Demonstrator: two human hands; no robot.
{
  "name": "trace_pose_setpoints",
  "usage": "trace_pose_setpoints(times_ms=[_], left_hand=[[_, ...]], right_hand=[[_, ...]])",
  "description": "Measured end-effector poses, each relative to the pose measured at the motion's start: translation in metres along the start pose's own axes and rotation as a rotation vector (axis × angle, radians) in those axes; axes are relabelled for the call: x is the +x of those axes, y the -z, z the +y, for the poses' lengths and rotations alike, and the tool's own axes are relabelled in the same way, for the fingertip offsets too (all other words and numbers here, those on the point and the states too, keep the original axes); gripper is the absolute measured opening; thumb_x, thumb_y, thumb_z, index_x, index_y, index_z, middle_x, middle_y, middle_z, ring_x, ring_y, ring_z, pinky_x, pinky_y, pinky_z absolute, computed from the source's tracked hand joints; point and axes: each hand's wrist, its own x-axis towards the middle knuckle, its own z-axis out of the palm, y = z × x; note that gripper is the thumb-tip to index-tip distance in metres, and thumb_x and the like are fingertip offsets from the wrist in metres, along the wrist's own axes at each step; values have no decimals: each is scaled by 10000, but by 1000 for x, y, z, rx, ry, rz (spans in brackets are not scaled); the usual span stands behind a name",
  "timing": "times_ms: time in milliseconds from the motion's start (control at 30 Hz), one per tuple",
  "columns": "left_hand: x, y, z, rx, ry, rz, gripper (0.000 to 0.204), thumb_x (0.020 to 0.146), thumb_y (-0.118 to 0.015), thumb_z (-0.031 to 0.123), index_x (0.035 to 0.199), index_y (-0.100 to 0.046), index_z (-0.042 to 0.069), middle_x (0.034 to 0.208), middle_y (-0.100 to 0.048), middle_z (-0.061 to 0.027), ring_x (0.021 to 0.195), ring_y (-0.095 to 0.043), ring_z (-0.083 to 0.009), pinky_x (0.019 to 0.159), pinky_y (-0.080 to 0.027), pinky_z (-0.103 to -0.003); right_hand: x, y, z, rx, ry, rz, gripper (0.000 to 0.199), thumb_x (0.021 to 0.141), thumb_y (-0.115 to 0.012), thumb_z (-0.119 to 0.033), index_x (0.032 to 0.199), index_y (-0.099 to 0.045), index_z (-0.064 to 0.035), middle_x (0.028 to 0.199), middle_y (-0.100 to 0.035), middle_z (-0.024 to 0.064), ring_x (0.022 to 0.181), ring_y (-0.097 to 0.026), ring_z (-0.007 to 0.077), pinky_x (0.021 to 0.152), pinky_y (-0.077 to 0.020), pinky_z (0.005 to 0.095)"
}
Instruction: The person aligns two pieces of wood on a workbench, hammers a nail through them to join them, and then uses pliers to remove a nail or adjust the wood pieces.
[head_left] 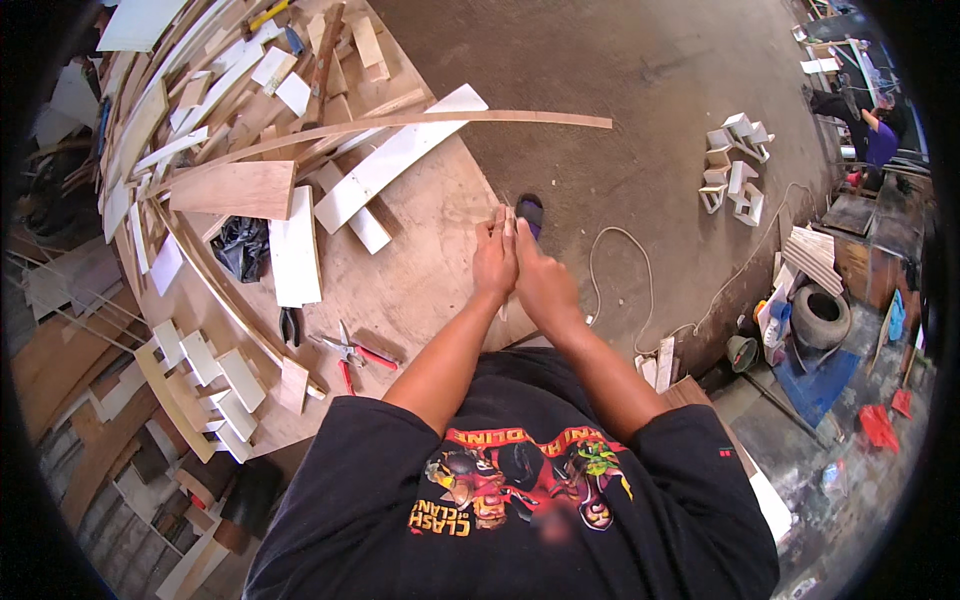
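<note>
Two hands pressed together over the right edge of a big plywood table (400,290), strewn at far left with white boards and wood offcuts. Long thin curved wood strip (450,122) arching across the far side. White board (295,255) lying left of centre. Left hand (494,262) and right hand (540,280) touching, fingers closed on a small pale wood piece (503,215) at the fingertips. Red-handled pliers (352,352) near left, black pliers (290,325) just beside.
</note>
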Motion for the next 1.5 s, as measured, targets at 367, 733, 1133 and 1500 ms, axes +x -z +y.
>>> trace_pose_setpoints(times_ms=[367, 733, 1133, 1500], left_hand=[[-2, 4, 4, -50, 48, -56, 514, 1096, -310, 374, 1532, -413, 122, 1240, -482, -220, 1092, -571, -421, 942, -483, -452], [1, 10, 10, -23, 77, -84, 513, 1088, -333, 385, 1520, -428, 124, 1238, -485, -215, 1079, -573, -421, 926, -487, -462], [-1, 2, 8, -49, 50, -17, 540, 1097, -305, 415, 1474, -464, 62, 1256, -484, -214, 1110, -569, -420, 953, -478, -455], [6, 7, 11, -8, 144, -93, 519, 1082, -328, 410, 1517, -434, 148, 1311, -504, -207, 1095, -609, -431, 900, -530, -492]], right_hand=[[0, 6, -12, 30, -45, 17, 522, 1044, -416, -313, 1539, -352, -160, 818, -677, 305, 767, -693, 469, 687, -542, 589], [10, -10, 0, -12, 28, 65, 510, 1048, -403, -269, 1541, -334, -161, 911, -707, 251, 752, -697, 461, 651, -540, 583], [-11, -16, 15, -35, 86, 96, 624, 948, -500, -187, 1547, -341, -116, 751, -694, 252, 646, -699, 416, 612, -558, 530], [9, -16, 7, -56, 62, 94, 637, 950, -506, -182, 1557, -321, -126, 765, -694, 263, 670, -705, 420, 620, -563, 539]])
